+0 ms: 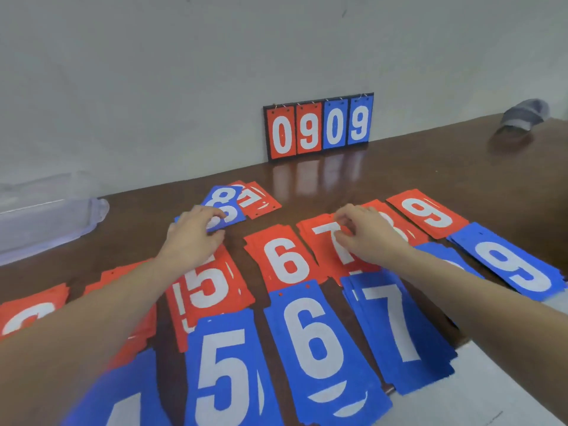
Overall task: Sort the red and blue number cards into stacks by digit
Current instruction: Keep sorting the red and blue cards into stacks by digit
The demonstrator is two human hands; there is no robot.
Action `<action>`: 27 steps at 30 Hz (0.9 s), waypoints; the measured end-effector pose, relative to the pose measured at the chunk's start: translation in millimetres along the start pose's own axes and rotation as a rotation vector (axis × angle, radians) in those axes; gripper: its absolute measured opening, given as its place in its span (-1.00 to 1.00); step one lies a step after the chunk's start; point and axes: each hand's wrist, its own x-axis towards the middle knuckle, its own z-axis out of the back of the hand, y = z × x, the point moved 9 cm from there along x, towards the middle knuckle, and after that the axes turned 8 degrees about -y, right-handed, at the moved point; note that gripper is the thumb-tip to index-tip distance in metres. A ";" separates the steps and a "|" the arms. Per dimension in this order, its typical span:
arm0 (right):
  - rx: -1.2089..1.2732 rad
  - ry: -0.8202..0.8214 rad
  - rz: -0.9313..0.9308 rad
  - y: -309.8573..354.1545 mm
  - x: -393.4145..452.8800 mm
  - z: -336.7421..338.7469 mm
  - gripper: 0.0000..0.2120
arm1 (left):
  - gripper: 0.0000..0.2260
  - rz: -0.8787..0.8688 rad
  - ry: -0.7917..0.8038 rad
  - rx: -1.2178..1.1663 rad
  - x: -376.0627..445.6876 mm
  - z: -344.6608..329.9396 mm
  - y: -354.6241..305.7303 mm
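Nearest the lens lay the blue row, the blue 5 stack (224, 373), the blue 6 stack (316, 348) and the blue 7 stack (396, 327), each fanned rather than squared, with a blurred blue card at the bottom left whose digit could not be made out. Behind them sat the red 5 stack (209, 287), the red 6 stack (285, 259) and the red 7 stack (332, 241). The left hand (193, 235) reached to the unsorted heap at the back of the table (430, 167), fingers curled down on the blue 8 card (226, 204), which lay over a red 7 card (255, 199); whether the grip had truly pinched it or only pressed it could not be told. The right hand (365, 235) was at the red 7 stack, fingertips pinching its top card near the far edge. Trouble looked likely in three places: the left forearm hung low over the red 5 stack and could drag those loose cards askew; lifting the 8 might pull the red card beneath along with it; and the red 8 pile lay hidden under the right hand, so a blind drop could land on a neighbour, the red 9 stack (430, 213) or the blue 9 stack (510, 262). The scoreboard (319, 127) stood well clear at the wall.
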 end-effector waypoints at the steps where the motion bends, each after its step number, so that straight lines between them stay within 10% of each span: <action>1: 0.005 0.012 0.021 10.0 9.6 -9.4 -0.81 | -0.71 0.026 -0.001 0.012 3.5 2.6 12.7; 15: 0.224 0.155 0.054 113.9 117.5 -111.8 -0.74 | -0.32 0.144 0.167 0.004 36.1 -5.3 111.7; 27: 0.048 0.336 -0.014 130.7 172.5 -182.6 -0.37 | -0.84 0.115 0.109 -0.191 43.7 -4.9 123.0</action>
